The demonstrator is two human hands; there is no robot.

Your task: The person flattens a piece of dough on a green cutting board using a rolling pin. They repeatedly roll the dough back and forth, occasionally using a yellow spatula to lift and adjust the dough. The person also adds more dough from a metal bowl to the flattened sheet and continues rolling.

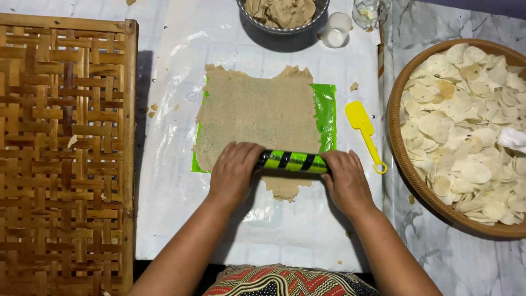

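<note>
A flat sheet of brown dough (pixel 257 112) lies on a green plastic sheet (pixel 326 112), spread over a clear plastic cover (pixel 170 181). A green roller with black stripes (pixel 293 161) rests across the near edge of the dough. My left hand (pixel 233 174) presses on its left end, palm down. On the roller's right end sits my right hand (pixel 345 181), also palm down. A ragged tongue of dough (pixel 285 189) sticks out below the roller.
A woven bamboo tray (pixel 60 153) fills the left side. At the right stands a round basket (pixel 395 148) full of thin pale round crackers. A yellow spatula (pixel 364 131) lies beside the dough. A metal bowl of dough (pixel 282 13), a white cup (pixel 335 30) and a glass (pixel 368 11) stand at the far edge.
</note>
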